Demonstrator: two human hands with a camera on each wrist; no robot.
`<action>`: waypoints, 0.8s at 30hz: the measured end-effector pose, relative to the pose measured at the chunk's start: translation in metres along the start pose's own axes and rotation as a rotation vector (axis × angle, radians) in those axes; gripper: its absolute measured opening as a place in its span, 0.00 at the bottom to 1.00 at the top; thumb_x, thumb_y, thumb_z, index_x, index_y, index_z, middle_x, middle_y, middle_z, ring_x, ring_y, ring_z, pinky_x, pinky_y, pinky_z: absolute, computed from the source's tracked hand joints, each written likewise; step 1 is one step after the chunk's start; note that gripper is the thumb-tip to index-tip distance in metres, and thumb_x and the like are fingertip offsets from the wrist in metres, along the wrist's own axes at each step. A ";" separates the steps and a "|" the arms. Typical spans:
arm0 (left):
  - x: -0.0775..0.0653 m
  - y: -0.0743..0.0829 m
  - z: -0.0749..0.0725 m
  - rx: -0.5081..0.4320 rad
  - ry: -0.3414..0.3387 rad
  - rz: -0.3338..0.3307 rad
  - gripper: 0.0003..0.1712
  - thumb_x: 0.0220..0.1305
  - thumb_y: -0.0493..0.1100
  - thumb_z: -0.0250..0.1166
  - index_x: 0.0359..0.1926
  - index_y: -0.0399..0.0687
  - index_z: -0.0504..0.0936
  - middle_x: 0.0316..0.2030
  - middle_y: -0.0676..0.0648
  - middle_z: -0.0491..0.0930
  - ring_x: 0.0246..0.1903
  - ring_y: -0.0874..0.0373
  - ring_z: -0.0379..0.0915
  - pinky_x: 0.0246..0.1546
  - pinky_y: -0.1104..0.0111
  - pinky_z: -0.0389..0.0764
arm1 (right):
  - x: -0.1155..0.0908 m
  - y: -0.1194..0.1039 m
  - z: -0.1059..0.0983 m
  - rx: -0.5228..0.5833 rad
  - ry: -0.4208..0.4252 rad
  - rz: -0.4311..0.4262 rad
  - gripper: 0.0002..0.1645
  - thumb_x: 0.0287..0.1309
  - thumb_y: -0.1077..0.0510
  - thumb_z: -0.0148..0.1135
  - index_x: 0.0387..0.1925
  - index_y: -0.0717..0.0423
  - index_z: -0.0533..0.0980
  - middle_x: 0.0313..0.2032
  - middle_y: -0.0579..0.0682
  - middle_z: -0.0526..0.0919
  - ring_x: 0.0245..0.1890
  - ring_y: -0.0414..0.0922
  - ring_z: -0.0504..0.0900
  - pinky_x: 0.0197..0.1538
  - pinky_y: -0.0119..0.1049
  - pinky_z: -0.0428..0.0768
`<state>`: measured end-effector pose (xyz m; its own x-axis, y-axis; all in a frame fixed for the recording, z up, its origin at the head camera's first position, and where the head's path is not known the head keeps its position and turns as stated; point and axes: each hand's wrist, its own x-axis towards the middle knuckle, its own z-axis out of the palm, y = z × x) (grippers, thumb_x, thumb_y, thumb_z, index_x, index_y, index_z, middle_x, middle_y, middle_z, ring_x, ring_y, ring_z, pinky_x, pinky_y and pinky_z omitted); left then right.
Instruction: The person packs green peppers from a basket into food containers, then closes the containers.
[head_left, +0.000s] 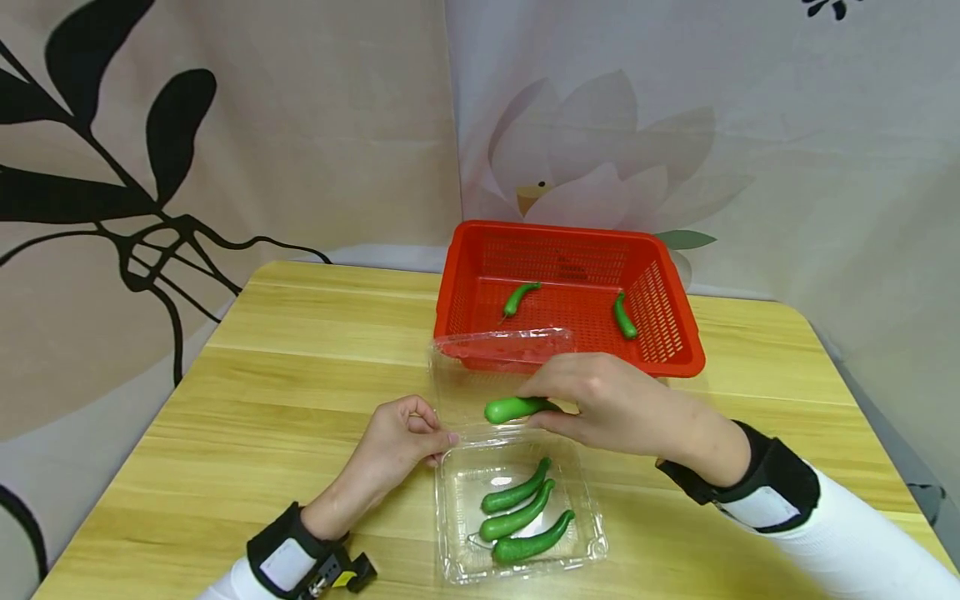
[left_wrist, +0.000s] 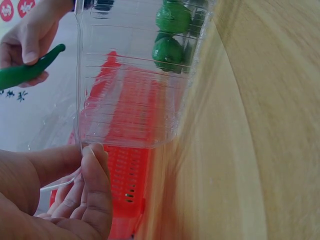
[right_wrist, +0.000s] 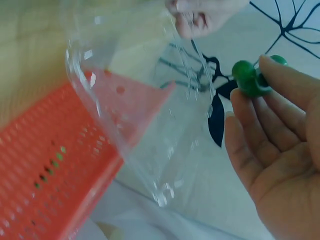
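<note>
A clear plastic clamshell box [head_left: 450, 533] lies open on the table, its lid tilted up toward the back. Three green chili peppers [head_left: 517, 494] rest side by side in its base. My left hand [head_left: 401, 437] pinches the box's edge near the hinge on the left; the left wrist view shows thumb and finger [left_wrist: 95, 165] on that rim. Above the hinge, my right hand [head_left: 607, 404] holds another green pepper [head_left: 513, 408] between thumb and fingers. In the right wrist view this pepper [right_wrist: 247, 80] is seen end-on, apart from the box.
Behind the box stands a red plastic basket [head_left: 678, 333] with two green peppers inside, one at its left [head_left: 517, 300] and one at its right [head_left: 624, 317]. The lid overlaps the basket's front rim. A patterned cloth [head_left: 337, 125] hangs behind the wooden table [head_left: 300, 350].
</note>
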<state>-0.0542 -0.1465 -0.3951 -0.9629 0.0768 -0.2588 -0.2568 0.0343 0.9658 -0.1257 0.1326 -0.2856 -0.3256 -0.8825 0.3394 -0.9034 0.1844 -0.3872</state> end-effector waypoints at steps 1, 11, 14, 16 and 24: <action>0.000 0.000 0.000 0.000 -0.001 0.000 0.14 0.59 0.27 0.74 0.35 0.33 0.74 0.28 0.38 0.87 0.22 0.57 0.78 0.27 0.69 0.83 | -0.001 -0.001 0.004 0.006 -0.015 0.003 0.17 0.56 0.60 0.80 0.48 0.54 0.86 0.42 0.42 0.88 0.42 0.38 0.84 0.48 0.32 0.85; 0.000 0.000 0.000 -0.003 -0.001 -0.001 0.14 0.59 0.27 0.74 0.36 0.33 0.74 0.28 0.38 0.87 0.22 0.56 0.78 0.27 0.69 0.83 | -0.005 -0.004 0.037 0.022 -0.099 0.013 0.12 0.61 0.61 0.77 0.46 0.52 0.85 0.41 0.41 0.86 0.43 0.35 0.83 0.49 0.29 0.83; 0.000 0.000 0.000 -0.002 -0.002 -0.001 0.14 0.59 0.27 0.74 0.35 0.33 0.74 0.28 0.39 0.87 0.22 0.57 0.78 0.27 0.69 0.83 | -0.006 -0.004 0.044 -0.007 -0.105 0.002 0.11 0.61 0.61 0.77 0.44 0.52 0.85 0.40 0.41 0.86 0.41 0.34 0.82 0.48 0.28 0.83; 0.001 0.000 0.000 -0.002 -0.001 0.000 0.14 0.59 0.27 0.74 0.35 0.34 0.74 0.27 0.39 0.86 0.22 0.57 0.78 0.27 0.69 0.83 | -0.006 -0.005 0.049 -0.029 -0.112 -0.006 0.09 0.62 0.59 0.77 0.43 0.51 0.85 0.39 0.40 0.85 0.39 0.34 0.82 0.47 0.27 0.82; 0.000 0.000 -0.001 0.001 -0.007 0.003 0.14 0.60 0.27 0.74 0.36 0.33 0.74 0.29 0.37 0.87 0.22 0.57 0.79 0.27 0.69 0.83 | -0.009 -0.013 0.071 -0.291 -0.191 -0.068 0.08 0.62 0.54 0.76 0.38 0.50 0.84 0.33 0.39 0.85 0.35 0.36 0.82 0.39 0.28 0.82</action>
<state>-0.0546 -0.1471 -0.3955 -0.9631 0.0838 -0.2558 -0.2537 0.0354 0.9666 -0.0912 0.1075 -0.3445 -0.2285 -0.9569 0.1792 -0.9719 0.2134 -0.0997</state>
